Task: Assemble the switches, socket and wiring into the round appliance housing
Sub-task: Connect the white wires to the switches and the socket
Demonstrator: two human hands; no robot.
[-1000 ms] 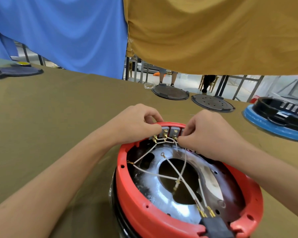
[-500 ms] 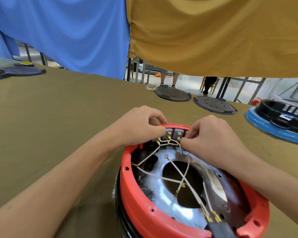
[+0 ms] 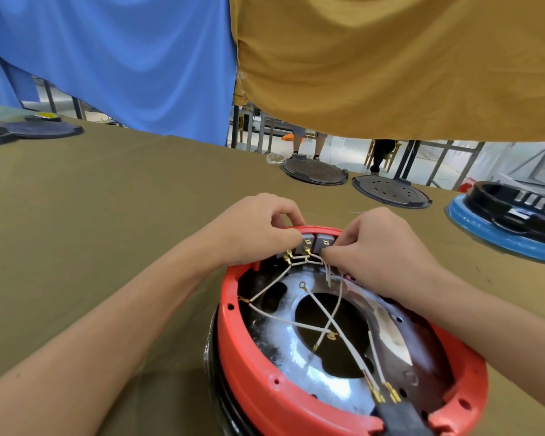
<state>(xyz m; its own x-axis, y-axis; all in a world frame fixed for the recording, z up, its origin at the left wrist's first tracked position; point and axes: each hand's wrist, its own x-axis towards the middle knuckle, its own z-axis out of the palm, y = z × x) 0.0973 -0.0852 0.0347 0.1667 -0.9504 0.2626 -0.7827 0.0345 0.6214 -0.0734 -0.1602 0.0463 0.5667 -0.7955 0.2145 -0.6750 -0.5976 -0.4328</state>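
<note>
Round red housing [image 3: 243,357], open side up, on the olive table cover [image 3: 107,215] near the front edge. Grey switches [image 3: 315,242] sit in a row at its far rim; white wires [image 3: 296,322] cross the metal plate [image 3: 299,347] to a black socket [image 3: 400,416] at the near rim. Left hand [image 3: 255,231], fingers curled, pinches the leftmost switches. Right hand [image 3: 381,250] pinches a wire end just beside the right switch. Beyond: two dark lids [image 3: 390,190], a blue-rimmed housing [image 3: 485,234], blue [image 3: 123,58] and ochre [image 3: 390,64] cloths.
</note>
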